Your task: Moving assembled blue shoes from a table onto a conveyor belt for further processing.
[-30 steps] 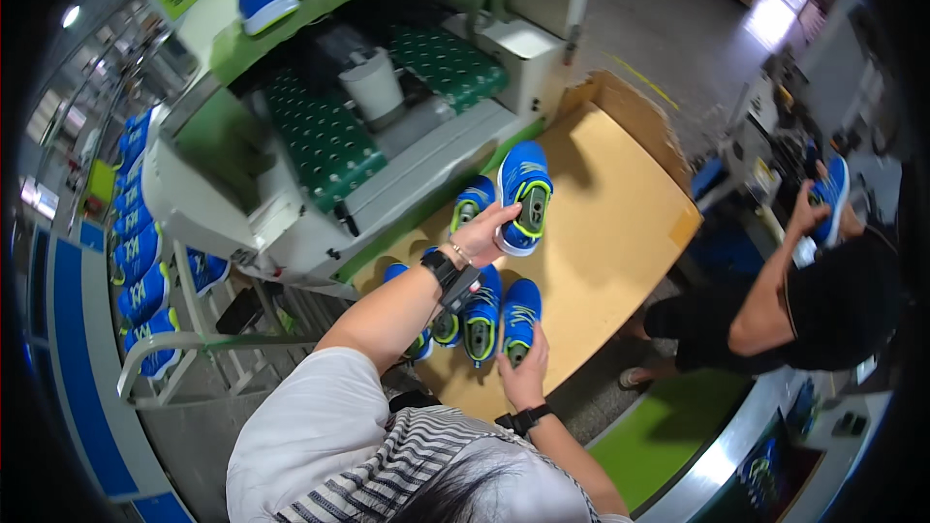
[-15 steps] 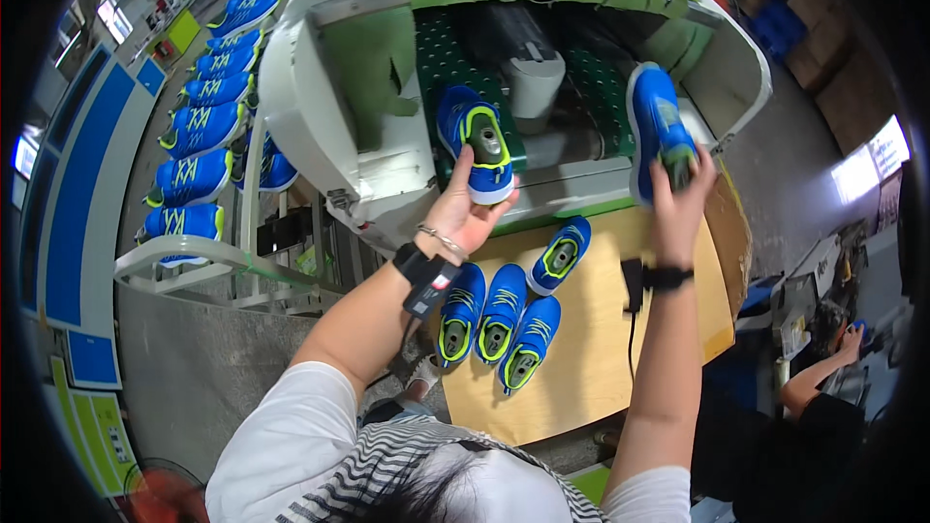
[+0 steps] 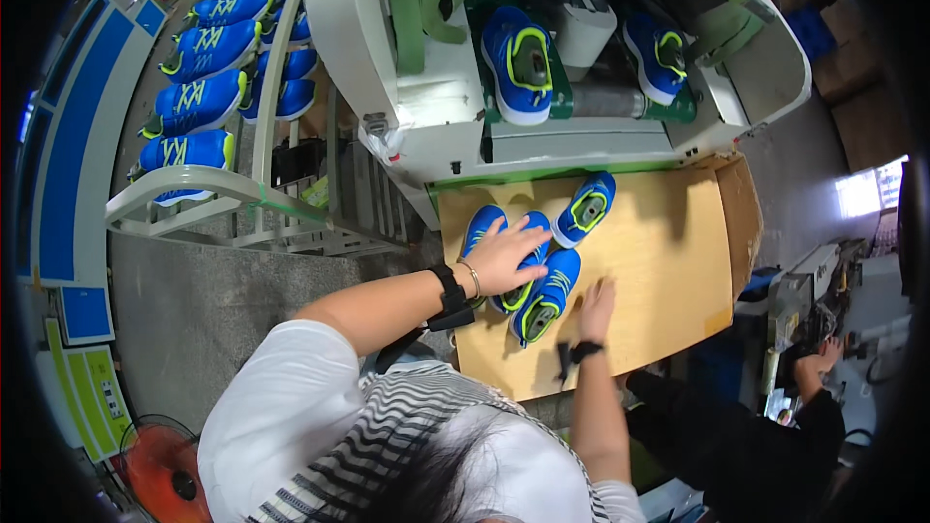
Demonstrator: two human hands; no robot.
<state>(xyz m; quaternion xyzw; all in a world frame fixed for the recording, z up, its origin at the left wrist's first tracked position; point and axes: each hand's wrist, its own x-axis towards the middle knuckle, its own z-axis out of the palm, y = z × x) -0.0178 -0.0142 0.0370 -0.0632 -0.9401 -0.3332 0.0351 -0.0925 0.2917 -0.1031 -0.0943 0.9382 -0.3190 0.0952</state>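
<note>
My left hand is spread, palm down, over a group of blue sneakers with lime-green trim on a wooden board. Its fingers cover much of the middle sneaker; whether they touch it, I cannot tell. Beside them, the nearest sneaker and a far one show more fully. Just right of the nearest sneaker, my right hand hovers low at the board, fingers stretched out, slightly blurred, holding nothing. Two more sneakers, a left one and a right one, rest at the machine's green conveyor, grey forms inside.
A white machine housing stands beyond the board. At left, a metal rack carries several blue sneakers. An orange fan is at lower left. Cardboard edges the board's right side. At right, another person's hand works by equipment.
Both hands have let go of their sneakers, which now rest at the conveyor. My hands have come back to the board, the left over the grouped sneakers. The view has shifted.
</note>
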